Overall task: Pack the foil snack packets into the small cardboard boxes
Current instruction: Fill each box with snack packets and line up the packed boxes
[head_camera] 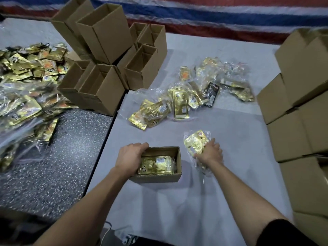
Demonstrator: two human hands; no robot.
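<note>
Near the worktop's [195, 219] front edge, the left hand [131, 157] grasps the left end wall of a small cardboard box [159, 177], with its fingers curled over the rim. The box stands open-topped, and gold foil packets [156, 165] lie flat inside it, filling most of its floor. Just to the right of the box, the right hand [210, 153] is closed around a clear-bagged bundle of gold packets [195, 142], which rests on the pale worktop. A dark sleeve [284, 233] covers that arm's upper part.

Further back, toward the middle of the worktop, more bagged gold packets [179, 102] lie scattered, with one black packet [211, 94] among them. On the left, a dark speckled surface [62, 157] carries a large heap of gold packets [26, 82]. Beside that heap, at the far left corner of the pale worktop, is a cluster of empty open cartons [101, 86]. Closed cardboard boxes [292, 118] are stacked along the right edge. Beyond the far edge hangs a red, white and blue striped sheet [213, 15].
</note>
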